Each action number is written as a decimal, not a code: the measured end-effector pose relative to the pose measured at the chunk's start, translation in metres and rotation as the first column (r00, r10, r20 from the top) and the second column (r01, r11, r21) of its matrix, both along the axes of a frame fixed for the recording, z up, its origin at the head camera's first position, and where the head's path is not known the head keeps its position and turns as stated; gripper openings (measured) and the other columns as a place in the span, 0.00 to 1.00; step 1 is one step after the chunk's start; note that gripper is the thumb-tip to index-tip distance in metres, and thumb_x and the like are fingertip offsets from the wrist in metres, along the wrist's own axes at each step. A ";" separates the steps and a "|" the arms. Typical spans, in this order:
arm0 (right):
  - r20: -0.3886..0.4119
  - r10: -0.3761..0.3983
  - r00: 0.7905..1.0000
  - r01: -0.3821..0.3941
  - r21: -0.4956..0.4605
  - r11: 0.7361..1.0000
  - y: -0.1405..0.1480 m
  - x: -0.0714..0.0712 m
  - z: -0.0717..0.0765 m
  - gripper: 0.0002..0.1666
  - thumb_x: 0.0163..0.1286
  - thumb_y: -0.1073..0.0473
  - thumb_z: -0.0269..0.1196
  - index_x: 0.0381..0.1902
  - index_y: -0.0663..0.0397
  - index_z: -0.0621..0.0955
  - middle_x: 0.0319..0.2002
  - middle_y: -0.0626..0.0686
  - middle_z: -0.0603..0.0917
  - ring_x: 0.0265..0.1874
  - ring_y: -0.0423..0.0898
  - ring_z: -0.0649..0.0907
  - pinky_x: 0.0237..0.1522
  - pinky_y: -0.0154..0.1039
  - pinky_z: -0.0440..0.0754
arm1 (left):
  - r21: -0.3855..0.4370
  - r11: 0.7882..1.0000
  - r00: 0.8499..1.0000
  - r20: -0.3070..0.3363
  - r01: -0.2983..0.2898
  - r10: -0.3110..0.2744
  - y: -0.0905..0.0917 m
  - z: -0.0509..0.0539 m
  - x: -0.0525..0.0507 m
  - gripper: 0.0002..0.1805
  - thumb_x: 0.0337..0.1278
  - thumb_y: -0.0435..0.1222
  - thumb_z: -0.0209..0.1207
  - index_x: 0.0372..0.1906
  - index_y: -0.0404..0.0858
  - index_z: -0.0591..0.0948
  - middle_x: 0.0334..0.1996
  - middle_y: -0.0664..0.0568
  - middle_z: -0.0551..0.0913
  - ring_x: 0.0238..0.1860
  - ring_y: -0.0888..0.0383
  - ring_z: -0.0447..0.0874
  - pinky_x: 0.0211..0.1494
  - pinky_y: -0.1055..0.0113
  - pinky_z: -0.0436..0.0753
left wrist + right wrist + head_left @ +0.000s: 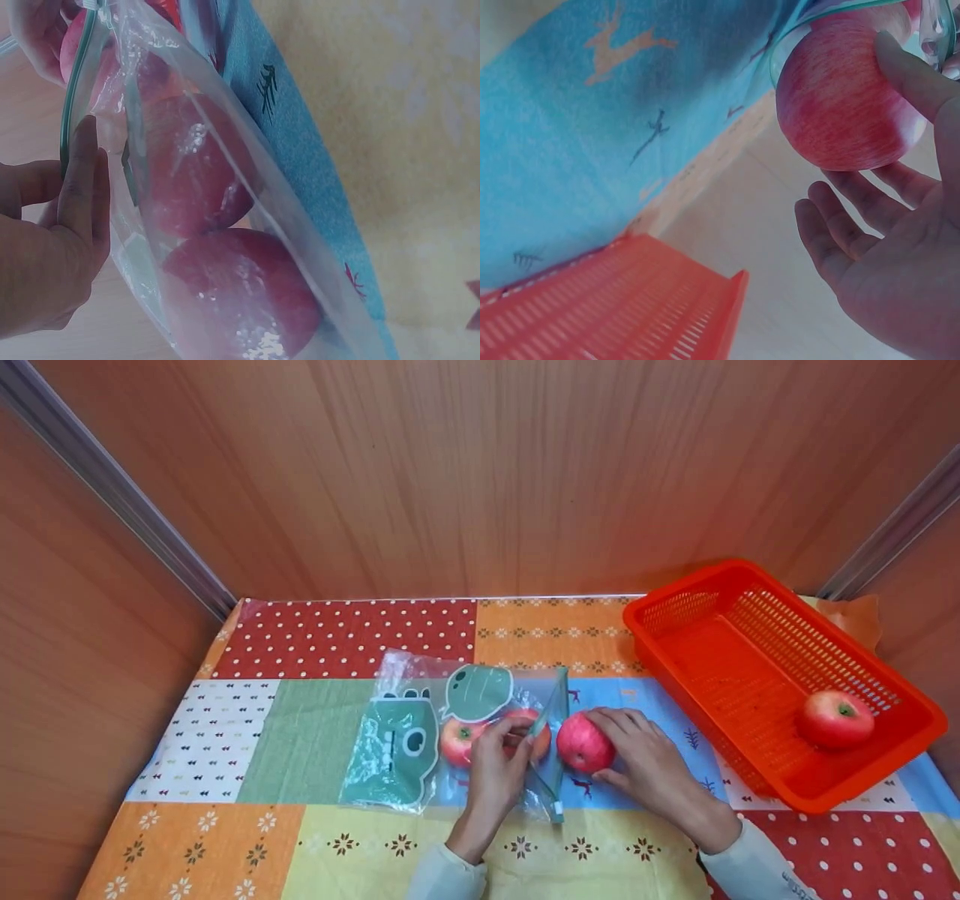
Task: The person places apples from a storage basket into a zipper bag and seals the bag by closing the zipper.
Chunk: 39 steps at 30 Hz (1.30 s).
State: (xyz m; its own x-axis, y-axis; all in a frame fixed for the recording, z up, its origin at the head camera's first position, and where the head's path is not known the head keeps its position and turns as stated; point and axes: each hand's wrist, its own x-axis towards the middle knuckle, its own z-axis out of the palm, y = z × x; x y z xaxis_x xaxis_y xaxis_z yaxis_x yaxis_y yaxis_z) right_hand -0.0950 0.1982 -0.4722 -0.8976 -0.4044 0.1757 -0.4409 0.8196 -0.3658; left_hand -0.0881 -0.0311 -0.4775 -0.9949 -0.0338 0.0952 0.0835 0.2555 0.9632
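Note:
A clear zip bag with green cartoon prints lies flat, its green-edged mouth facing right. Two red apples rest inside, an upper apple and a lower apple in the left wrist view. My left hand pinches the bag's mouth edge between thumb and fingers, holding it up. At the mouth, my right hand holds another red apple. In the right wrist view, the thumb lies on this apple and the fingers bend beneath it; the green bag edge runs right behind it.
An orange-red plastic basket with slotted walls stands at the right, holding one apple. A patchwork-patterned cloth covers the table. Wood-grain panels rise at the back and both sides.

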 end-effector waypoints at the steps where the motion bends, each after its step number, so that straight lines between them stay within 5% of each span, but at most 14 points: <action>1: 0.008 -0.003 1.000 0.003 -0.001 1.000 -0.001 0.000 0.000 0.54 0.46 0.57 0.88 0.72 0.51 0.77 0.65 0.57 0.81 0.64 0.58 0.78 0.62 0.63 0.80 | -0.001 1.000 1.000 0.003 -0.002 0.002 0.000 0.000 0.000 0.14 0.64 0.22 0.66 0.51 0.36 0.88 0.45 0.49 0.90 0.42 0.55 0.87 0.50 0.66 0.87; 39: 0.042 -0.030 0.999 0.035 -0.115 0.993 -0.029 -0.010 -0.021 0.51 0.52 0.56 0.85 0.72 0.56 0.75 0.65 0.58 0.81 0.64 0.57 0.77 0.62 0.62 0.81 | -0.001 1.000 1.000 -0.012 -0.002 0.002 0.003 0.001 0.000 0.14 0.63 0.20 0.65 0.51 0.32 0.88 0.42 0.45 0.89 0.40 0.54 0.88 0.43 0.67 0.89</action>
State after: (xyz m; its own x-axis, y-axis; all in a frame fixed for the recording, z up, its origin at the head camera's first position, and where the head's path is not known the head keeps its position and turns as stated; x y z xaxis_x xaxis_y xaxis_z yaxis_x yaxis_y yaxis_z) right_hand -0.1053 0.1693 -0.4934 -0.9172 -0.3541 0.1829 -0.3978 0.7845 -0.4757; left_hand -0.0884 -0.0285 -0.4769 -0.9936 -0.0361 0.1075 0.0947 0.2567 0.9618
